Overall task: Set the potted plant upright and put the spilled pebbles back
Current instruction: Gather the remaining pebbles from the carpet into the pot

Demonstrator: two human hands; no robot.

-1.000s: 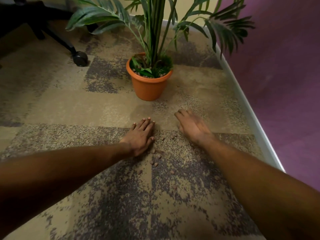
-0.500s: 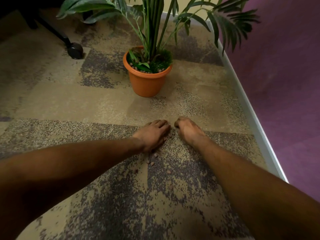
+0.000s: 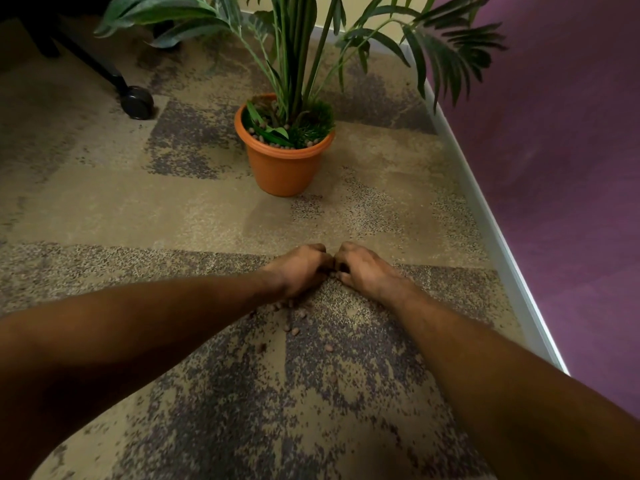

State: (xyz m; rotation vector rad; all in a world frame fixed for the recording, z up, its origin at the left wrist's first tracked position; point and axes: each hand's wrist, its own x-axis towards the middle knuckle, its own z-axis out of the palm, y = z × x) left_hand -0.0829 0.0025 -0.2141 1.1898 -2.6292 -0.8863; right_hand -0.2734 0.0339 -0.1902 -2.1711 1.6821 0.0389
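1. Patchy tan-and-grey carpet (image 3: pixel 138 209) meets a purple wall (image 3: pixel 554 150) at 3 o'clock; a chair caster (image 3: pixel 137 102) sits at 10 o'clock.
2. The potted plant (image 3: pixel 284 161) stands upright at 12 o'clock.
3. The left hand (image 3: pixel 300 270) and right hand (image 3: pixel 363 270), apart a second ago, now touch, fingers curled over pebbles (image 3: pixel 294 330); what they hold is hidden.

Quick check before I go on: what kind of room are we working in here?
Probably an office corner: patterned carpet tiles, a rolling chair's caster at upper left, and a purple wall with pale baseboard beside the potted plant.
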